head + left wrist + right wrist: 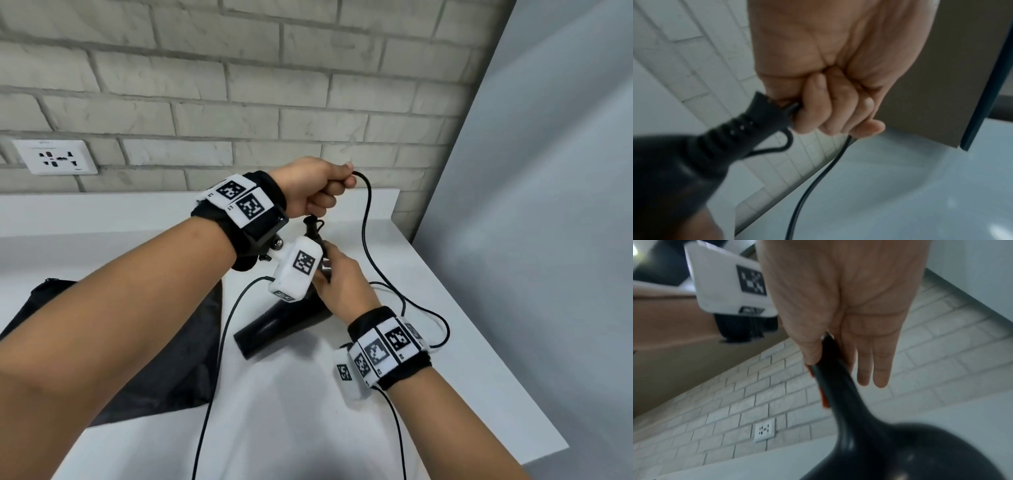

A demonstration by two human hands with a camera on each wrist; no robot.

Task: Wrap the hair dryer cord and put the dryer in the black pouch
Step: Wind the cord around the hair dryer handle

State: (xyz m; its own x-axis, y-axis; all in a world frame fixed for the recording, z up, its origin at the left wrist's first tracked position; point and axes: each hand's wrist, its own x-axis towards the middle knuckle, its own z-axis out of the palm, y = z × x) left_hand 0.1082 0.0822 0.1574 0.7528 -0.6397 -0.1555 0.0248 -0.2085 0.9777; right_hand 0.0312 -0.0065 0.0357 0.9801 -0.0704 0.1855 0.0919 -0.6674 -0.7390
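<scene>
Head view: hair dryer (274, 329) propped on the white counter (445, 342), nozzle toward the person, handle up. Right hand (337, 277) pinches the handle, probably to steady it for winding. Left hand (317, 186), raised above, clenched around the cord (368, 219), holding slack clear of the handle; the rest trails in loose loops over the counter. Black pouch (164, 359) lies flat and limp to the left, near the dryer, apart from it. Wall socket (56, 157) on the grey brick wall.

Left wrist view: fingers (830, 104) curled tight on thin, smooth cord; ribbed rubber strain relief (740, 128) with a hanging loop just below the fist.

Right wrist view: thumb and forefinger grasp the glossy, tapering handle (838, 386); other fingers (875, 363) straight. Orange-red switch (824, 395) on the handle's side
</scene>
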